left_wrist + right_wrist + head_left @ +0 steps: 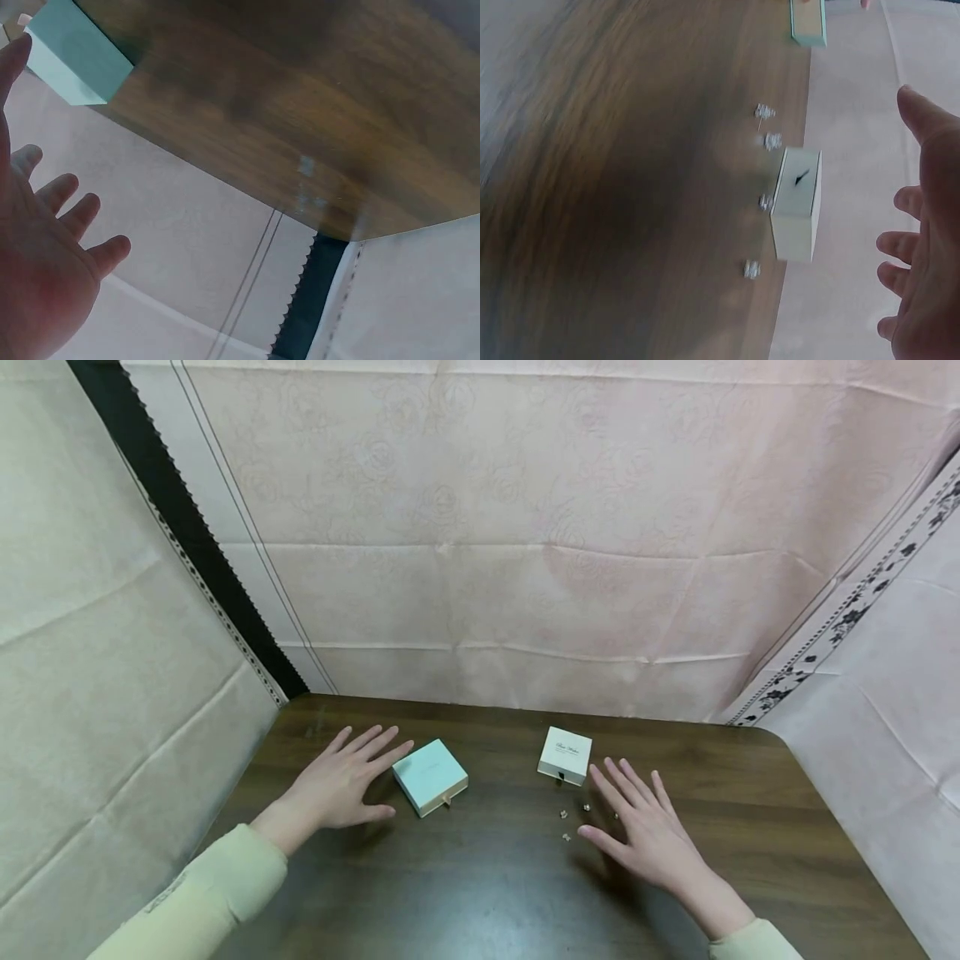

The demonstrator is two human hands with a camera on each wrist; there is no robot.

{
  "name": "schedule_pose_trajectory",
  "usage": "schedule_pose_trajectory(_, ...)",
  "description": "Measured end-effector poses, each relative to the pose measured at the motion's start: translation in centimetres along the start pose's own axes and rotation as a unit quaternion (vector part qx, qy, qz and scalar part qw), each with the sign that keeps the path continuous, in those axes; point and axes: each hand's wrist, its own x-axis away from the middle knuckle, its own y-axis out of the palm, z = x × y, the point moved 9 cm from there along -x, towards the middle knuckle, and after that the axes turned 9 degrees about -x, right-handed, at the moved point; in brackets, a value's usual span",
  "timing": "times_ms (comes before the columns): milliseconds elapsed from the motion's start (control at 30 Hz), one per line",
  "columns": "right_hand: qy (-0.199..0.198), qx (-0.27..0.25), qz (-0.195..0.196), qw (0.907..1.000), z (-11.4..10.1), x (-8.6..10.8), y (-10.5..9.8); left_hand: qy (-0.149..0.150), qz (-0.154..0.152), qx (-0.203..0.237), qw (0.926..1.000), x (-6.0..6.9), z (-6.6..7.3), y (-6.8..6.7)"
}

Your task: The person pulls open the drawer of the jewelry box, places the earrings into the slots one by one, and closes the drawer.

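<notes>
left hand [341,785]: one; fingers spread wide and fairly straight, back of the hand uppermost above the desk [465,868], just beside the teal box; whether a fingertip touched it could not be told.

teal box [430,775]: one; square lid, pale sides, small tab at the near edge; lay flat on the desk, between the two hands.

right hand [645,827]: one; fingers spread wide, forefinger near the white box.

white box [565,753]: one; smaller, lettered on top, dark tab on the near side; lay flat, well apart from the teal box.

small silvery pieces [566,837]: four; lay separately on the near side of the white box, by the right thumb and forefinger.

sleeves [225,889]: pale green.

cloth [510,527]: pale, creased, hung behind the desk.
</notes>
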Motion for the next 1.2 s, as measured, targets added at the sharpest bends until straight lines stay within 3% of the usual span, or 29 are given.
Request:
schedule_pose_trajectory(233,-0.002,-0.033,-0.015,0.9994,-1.4,-1.2,1.2,0.024,-0.024,-0.014,0.9993,-1.9,0.7,0.7)
schedule_pose_trajectory(667,-0.02,-0.069,-0.047,0.9963,-3.9,-3.2,3.6,0.055,-0.061,-0.033,0.9961,-4.3,2.1,1.6)
schedule_pose_trajectory(900,-0.029,-0.086,-0.075,0.9931,-5.0,-3.9,4.9,0.067,-0.069,-0.049,0.9941,-4.8,2.7,2.2)
schedule_pose_trajectory(1200,-0.046,-0.096,-0.076,0.9914,-6.1,-4.6,6.1,0.073,-0.072,-0.038,0.994,-4.8,2.9,3.1)
